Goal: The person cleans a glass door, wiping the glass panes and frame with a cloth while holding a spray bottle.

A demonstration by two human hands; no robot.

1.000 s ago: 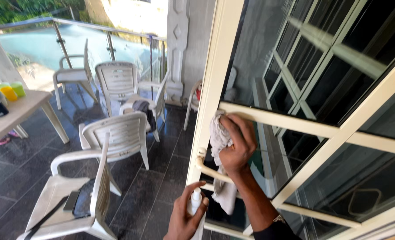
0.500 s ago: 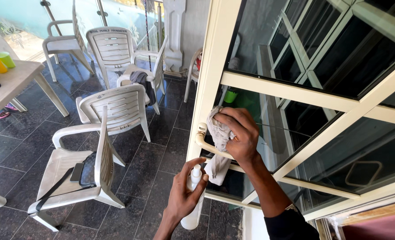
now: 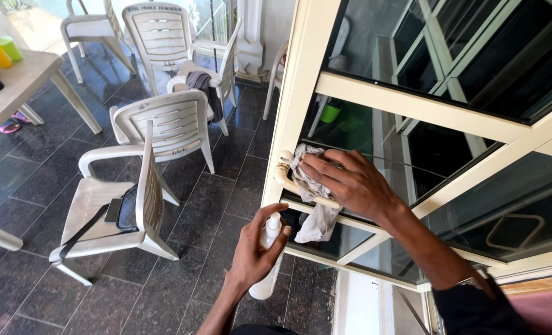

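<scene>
Your left hand [image 3: 254, 248] wraps shut around the upright white spray bottle [image 3: 267, 260], nozzle at twelve o'clock; your right hand [image 3: 350, 183], fingers spread, presses the grey cloth [image 3: 310, 186] onto the door handle [image 3: 283, 170].

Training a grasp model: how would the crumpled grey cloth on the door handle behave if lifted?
The crumpled grey cloth is probably floppy: its tail hangs limp below the cream door handle. Likely light, as the right hand pins it with flat fingers.
</scene>
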